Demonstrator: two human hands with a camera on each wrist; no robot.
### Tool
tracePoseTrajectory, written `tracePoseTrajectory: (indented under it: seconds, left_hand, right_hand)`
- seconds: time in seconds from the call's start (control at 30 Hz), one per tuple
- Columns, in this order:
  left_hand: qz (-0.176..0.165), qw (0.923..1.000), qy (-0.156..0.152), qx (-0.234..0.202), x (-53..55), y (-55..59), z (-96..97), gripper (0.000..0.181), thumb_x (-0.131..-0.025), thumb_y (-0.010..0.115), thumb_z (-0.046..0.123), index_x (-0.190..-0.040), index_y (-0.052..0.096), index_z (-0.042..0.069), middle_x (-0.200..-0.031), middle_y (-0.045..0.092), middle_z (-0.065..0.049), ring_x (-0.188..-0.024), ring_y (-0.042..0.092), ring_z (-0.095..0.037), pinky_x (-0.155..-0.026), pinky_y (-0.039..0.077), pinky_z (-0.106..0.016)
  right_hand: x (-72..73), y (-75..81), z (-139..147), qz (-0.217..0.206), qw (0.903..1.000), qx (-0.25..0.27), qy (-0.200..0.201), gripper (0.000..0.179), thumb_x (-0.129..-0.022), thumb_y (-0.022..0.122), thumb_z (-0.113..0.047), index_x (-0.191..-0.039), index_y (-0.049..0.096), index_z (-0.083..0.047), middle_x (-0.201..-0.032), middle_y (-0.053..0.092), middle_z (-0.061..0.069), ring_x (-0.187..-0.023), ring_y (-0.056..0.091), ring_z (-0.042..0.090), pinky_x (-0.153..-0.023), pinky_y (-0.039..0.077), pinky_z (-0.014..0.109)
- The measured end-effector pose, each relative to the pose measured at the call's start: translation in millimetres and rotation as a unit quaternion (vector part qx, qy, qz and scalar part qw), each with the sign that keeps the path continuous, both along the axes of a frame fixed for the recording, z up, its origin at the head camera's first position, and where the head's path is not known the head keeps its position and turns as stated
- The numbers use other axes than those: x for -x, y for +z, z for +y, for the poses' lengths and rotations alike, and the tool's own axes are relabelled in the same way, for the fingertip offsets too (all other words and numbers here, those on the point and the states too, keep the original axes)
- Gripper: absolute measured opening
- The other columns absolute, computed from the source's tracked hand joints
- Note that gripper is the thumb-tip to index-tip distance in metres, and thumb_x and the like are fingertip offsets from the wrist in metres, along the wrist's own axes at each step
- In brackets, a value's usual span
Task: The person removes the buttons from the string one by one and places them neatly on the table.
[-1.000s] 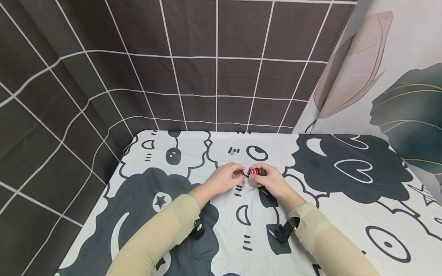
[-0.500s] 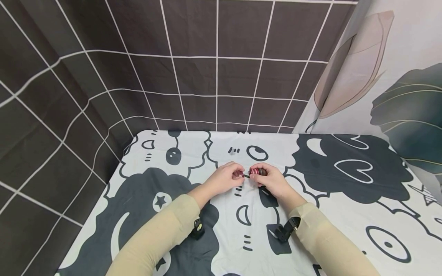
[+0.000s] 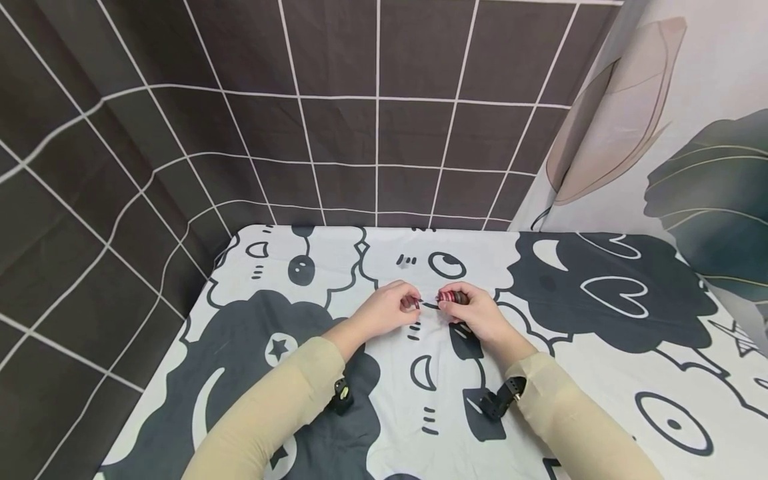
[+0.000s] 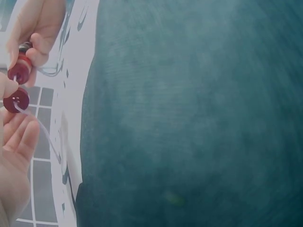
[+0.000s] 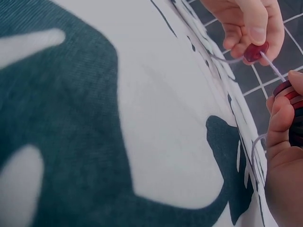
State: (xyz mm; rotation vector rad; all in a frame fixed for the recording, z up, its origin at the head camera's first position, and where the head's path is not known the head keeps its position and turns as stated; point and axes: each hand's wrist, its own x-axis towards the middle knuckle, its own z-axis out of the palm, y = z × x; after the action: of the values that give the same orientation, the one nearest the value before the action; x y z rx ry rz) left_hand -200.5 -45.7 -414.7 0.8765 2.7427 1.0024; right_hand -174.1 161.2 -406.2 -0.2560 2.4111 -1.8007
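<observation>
In the head view my left hand (image 3: 389, 311) pinches a dark red button, seen best in the left wrist view as a round red button (image 4: 16, 100) with small holes. A pale cord (image 5: 272, 66) runs through the button toward my right hand (image 3: 477, 317). That hand grips a short stack of buttons (image 3: 453, 297), red at the near end and dark at the other. A small gap lies between the single button and the stack. In both wrist views loose loops of cord hang from the button and the stack. Fingers partly hide the stack.
Both hands are above a bed or table cover (image 3: 432, 373) with black and white cartoon print. A dark gridded cloth (image 3: 336, 133) hangs behind and on the left, and a leaf-patterned curtain (image 3: 708, 167) at the right. Each wrist wears a black device (image 3: 503, 398).
My hands have drawn slightly apart, the right one moving a little to the right with the stack. More cord now shows between the single button and the stack.
</observation>
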Motion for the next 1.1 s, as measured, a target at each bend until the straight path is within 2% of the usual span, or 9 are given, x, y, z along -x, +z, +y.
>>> tracePoseTrajectory:
  seconds: [0.23, 0.6, 0.9, 1.1]
  left_hand:
    - [-0.002, 1.0000, 0.001, 0.000, -0.1, 1.5, -2.2, 0.024, -0.084, 0.067, 0.019, -0.104, 0.061, 0.008, -0.094, 0.057, 0.002, -0.085, 0.056, -0.010, -0.077, 0.045, -0.023]
    - [0.003, 1.0000, 0.005, -0.002, 1.1, 1.8, -5.9, 0.025, -0.083, 0.067, 0.018, -0.105, 0.061, 0.007, -0.093, 0.056, 0.003, -0.084, 0.056, -0.010, -0.076, 0.045, -0.023]
    - [0.008, 0.9999, 0.014, -0.002, 5.9, -1.8, -11.2, 0.024, -0.084, 0.067, 0.017, -0.105, 0.061, 0.007, -0.093, 0.056, 0.003, -0.085, 0.055, -0.011, -0.077, 0.045, -0.024]
    - [0.001, 0.9998, 0.022, 0.001, 4.9, -4.7, -15.8, 0.026, -0.084, 0.067, 0.018, -0.106, 0.062, 0.006, -0.094, 0.056, 0.003, -0.086, 0.055, -0.012, -0.079, 0.046, -0.026]
  right_hand:
    - [0.5, -0.4, 3, -0.004, 1.0000, 0.003, -0.005, 0.026, -0.083, 0.065, -0.003, -0.107, 0.060, 0.007, -0.080, 0.057, 0.004, -0.066, 0.054, 0.015, -0.058, 0.047, 0.024]
    - [-0.3, 0.9, 9, 0.009, 0.9999, 0.004, -0.007, 0.027, -0.084, 0.065, -0.003, -0.107, 0.059, 0.009, -0.077, 0.056, 0.003, -0.060, 0.052, 0.011, -0.055, 0.044, 0.021]
    - [-3.9, 5.5, 14, 0.023, 0.9992, -0.029, -0.017, 0.027, -0.083, 0.065, -0.005, -0.107, 0.060, 0.006, -0.073, 0.055, 0.003, -0.061, 0.052, 0.014, -0.057, 0.042, 0.020]
    - [-9.3, 5.3, 16, 0.021, 0.9988, -0.041, -0.015, 0.026, -0.085, 0.064, -0.004, -0.107, 0.059, 0.007, -0.071, 0.055, 0.004, -0.062, 0.051, 0.015, -0.059, 0.041, 0.020]
